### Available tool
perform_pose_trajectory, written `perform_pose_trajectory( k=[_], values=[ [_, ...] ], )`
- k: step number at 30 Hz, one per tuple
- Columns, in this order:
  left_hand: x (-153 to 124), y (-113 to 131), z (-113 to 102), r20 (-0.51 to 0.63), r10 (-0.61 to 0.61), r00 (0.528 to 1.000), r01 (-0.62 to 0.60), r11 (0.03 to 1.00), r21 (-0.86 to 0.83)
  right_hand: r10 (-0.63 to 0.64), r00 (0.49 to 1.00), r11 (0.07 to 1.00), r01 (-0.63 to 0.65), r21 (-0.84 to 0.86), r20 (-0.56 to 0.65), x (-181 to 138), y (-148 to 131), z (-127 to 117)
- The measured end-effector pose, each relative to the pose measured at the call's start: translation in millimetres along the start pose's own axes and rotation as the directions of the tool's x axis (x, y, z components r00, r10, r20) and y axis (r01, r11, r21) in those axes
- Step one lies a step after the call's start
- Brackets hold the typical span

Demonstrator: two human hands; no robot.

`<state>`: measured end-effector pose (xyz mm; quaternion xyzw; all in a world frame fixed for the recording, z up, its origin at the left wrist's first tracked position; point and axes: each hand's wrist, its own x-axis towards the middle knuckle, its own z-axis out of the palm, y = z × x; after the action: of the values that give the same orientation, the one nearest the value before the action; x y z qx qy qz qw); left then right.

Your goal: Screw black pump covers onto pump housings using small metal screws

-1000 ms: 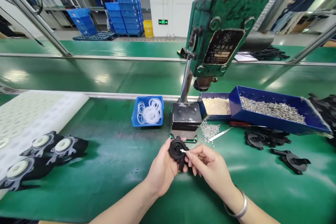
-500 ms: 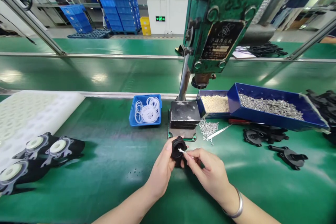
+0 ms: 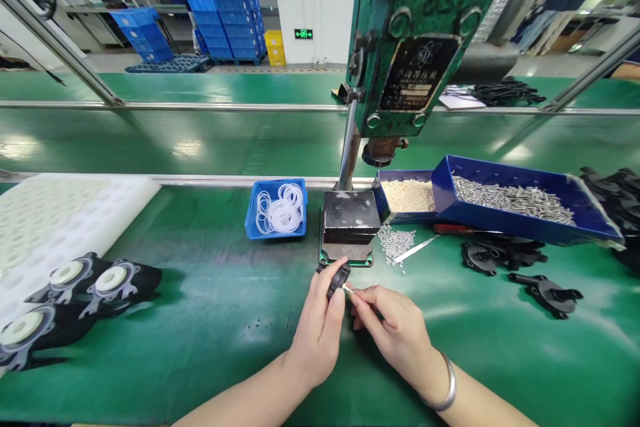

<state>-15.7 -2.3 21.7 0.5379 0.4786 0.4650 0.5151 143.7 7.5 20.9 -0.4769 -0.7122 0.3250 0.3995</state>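
My left hand (image 3: pixel 319 327) is closed around a small round black plastic part (image 3: pixel 339 277), held just in front of the press base (image 3: pixel 349 233). My right hand (image 3: pixel 393 330) pinches a tiny white pin (image 3: pixel 347 289) whose tip touches the black part. The part is now turned edge-on and is mostly hidden by my left fingers. A silver bangle sits on my right wrist.
A green hand press (image 3: pixel 405 40) stands behind my hands. A blue basket of white rings (image 3: pixel 277 208) lies to its left. Blue trays of white pins (image 3: pixel 407 197) and metal screws (image 3: pixel 515 203), loose steel balls (image 3: pixel 395 243) and black parts (image 3: pixel 500 257) lie right. Assembled black parts (image 3: pixel 75 290) sit far left.
My left hand has rotated the black part from face-up to edge-on and moved it slightly toward the press. My right hand has followed with the white pin.
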Motion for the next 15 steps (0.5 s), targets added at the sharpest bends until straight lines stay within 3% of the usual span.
perform_pose_trajectory(
  k=[3,5,7,11,15],
  values=[
    [4.4,0.7,-1.3,-0.012,0.038,0.999,-0.036,0.989,0.141,0.184,0.976,0.909,-0.214,0.358,0.118,6.4,-0.1,-0.2],
    [8.0,6.1,-4.6,0.081,0.061,0.995,-0.079,0.968,0.24,0.264,0.944,0.741,-0.329,0.585,0.196,8.7,-1.3,-4.0],
    [11.1,14.8,-11.4,0.196,0.104,0.975,-0.166,0.927,0.336,0.347,0.897,0.575,-0.434,0.694,0.274,8.7,-1.2,-10.8],
    [8.5,36.6,-29.9,0.28,0.265,0.923,-0.377,0.767,0.519,0.454,0.716,0.312,-0.685,0.659,0.529,6.6,1.6,-21.5],
    [-7.6,58.9,-50.8,0.434,0.278,0.857,-0.493,0.685,0.536,0.377,0.597,0.298,-0.802,0.518,0.708,2.8,-3.8,-15.5]
  ],
)
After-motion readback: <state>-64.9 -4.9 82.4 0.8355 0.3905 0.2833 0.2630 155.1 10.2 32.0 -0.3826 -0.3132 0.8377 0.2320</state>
